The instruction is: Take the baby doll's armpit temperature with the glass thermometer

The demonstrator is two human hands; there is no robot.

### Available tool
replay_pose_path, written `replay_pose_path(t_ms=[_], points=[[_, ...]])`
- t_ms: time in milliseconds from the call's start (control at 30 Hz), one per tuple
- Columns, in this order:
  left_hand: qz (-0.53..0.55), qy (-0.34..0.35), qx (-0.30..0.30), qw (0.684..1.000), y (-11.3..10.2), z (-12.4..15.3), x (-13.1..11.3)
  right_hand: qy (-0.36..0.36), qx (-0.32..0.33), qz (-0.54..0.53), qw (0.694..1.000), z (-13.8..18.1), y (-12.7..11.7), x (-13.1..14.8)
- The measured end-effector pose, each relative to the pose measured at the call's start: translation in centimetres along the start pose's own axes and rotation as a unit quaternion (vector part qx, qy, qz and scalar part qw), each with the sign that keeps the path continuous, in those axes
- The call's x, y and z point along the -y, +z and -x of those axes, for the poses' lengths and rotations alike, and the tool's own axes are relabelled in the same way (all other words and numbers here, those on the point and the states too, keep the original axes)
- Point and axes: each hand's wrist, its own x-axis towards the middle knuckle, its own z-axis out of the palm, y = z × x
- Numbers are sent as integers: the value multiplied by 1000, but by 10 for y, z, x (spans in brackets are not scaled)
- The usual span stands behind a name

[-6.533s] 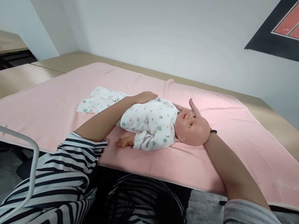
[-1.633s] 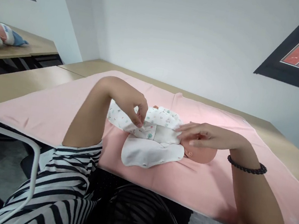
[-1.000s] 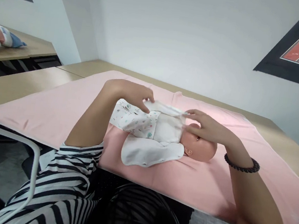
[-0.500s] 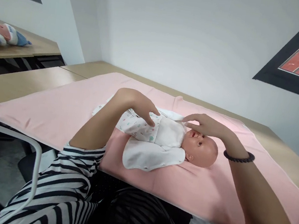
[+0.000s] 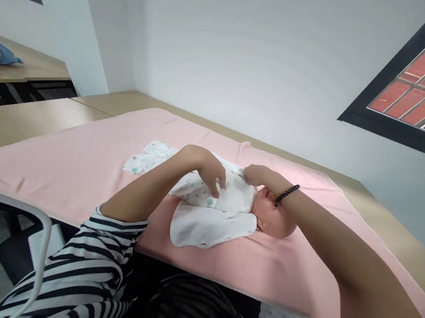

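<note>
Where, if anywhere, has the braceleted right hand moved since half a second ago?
Yes: right hand moved off the bald plastic doll's face toward its white cotton garment.

A pink blanket (image 5: 79,162) covers the tan table (image 5: 26,113). The doll's (image 5: 278,225) outfit (image 5: 196,191) is white with small teal prints. Sleeve (image 5: 80,272): black-and-white stripes. Black bracelet (image 5: 286,194).

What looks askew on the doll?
The white garment on the doll is undone: its near front flap lies spread on the pink blanket beside the body, not across the chest. Nothing else stands out.
</note>
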Motion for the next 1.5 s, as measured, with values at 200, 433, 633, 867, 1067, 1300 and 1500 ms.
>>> replay_pose_path(t_ms=[200,433,633,867,1067,1300,1500], points=[[50,69,-154,984,-11,14,36,99,-89,106,985,29,-56,8],[198,164,-541,800,-21,29,38,-20,-487,-98,868,93,-80,21],[245,234,-660,671,-22,37,17,-66,-594,-230,768,113,-65,48],[257,247,-707,611,-20,40,11,-165,-591,-320,722,115,-60,60],[254,264,-732,575,-24,44,9,-195,-604,-367,680,126,-61,32],[256,341,-773,470,-32,49,19,-164,-617,-451,624,136,-60,-39],[275,361,-788,416,-35,54,19,-160,-594,-547,568,127,-57,-53]])
